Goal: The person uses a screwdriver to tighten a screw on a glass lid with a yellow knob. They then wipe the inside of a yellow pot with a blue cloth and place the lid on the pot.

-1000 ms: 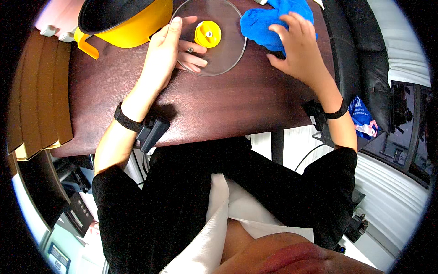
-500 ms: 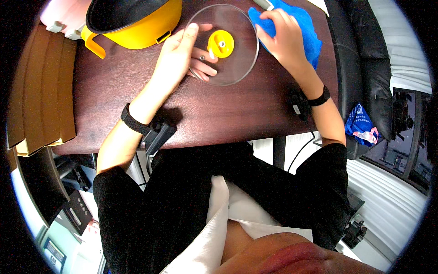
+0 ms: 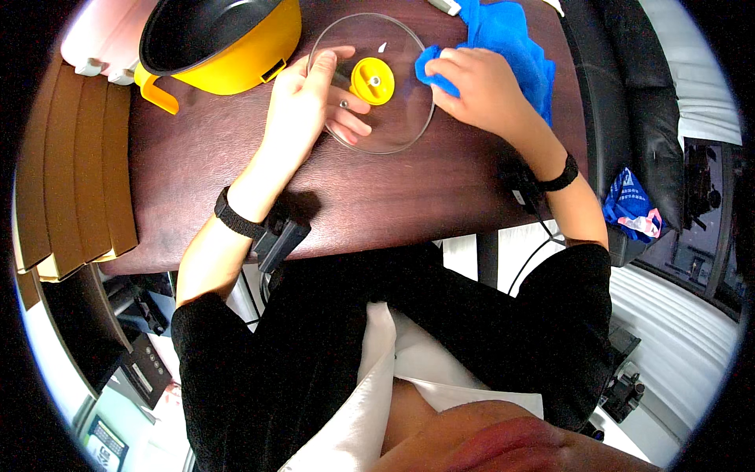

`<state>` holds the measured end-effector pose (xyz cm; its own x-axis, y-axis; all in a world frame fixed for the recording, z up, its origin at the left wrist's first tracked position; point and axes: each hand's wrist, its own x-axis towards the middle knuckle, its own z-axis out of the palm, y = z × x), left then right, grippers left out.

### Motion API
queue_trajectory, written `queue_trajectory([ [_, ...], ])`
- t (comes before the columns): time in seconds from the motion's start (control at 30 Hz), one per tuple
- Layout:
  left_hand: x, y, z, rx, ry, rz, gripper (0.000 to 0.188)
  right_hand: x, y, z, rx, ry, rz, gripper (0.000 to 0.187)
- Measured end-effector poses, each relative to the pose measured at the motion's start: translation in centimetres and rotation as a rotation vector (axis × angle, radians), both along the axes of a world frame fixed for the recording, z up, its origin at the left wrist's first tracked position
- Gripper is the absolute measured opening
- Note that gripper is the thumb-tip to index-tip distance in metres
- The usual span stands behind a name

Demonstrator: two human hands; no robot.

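Note:
My left hand (image 3: 300,102) holds a round clear glass lid (image 3: 403,118) by its left rim, thumb on top and the other fingers showing through the glass. A yellow knob (image 3: 372,81) sits at the lid's middle. At the lid's right rim, my right hand (image 3: 489,88) is closed on a bunched corner of a blue cloth (image 3: 515,39). The cloth corner touches or overlaps the rim; which of these I cannot tell. The rest of the cloth lies on the table behind and to the right of that hand.
A yellow pot (image 3: 240,61) with a dark inside and a yellow handle stands at the far left of the brown table (image 3: 377,197). Brown cardboard boxes (image 3: 75,173) are at the left edge. A black sofa (image 3: 629,102) borders the table's right side.
My right hand has taken hold of the blue cloth's corner and brought it left to the lid's rim. The left hand keeps its hold on the lid.

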<state>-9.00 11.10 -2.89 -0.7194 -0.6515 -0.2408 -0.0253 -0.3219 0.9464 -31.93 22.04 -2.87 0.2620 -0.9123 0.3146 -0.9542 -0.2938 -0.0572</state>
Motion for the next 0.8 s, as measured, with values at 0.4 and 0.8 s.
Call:
queue_trajectory([
  [0.4, -0.3, 0.4, 0.0, -0.082, -0.056, 0.0, 0.049, 2.5, 2.1, -0.4, 0.071, -0.059, 0.199, 0.023],
  [0.8, -0.5, 0.7, -0.1, -0.035, -0.01, 0.078, 0.041, 6.1, 0.5, -0.9, -0.001, -0.231, 0.328, 0.025],
])
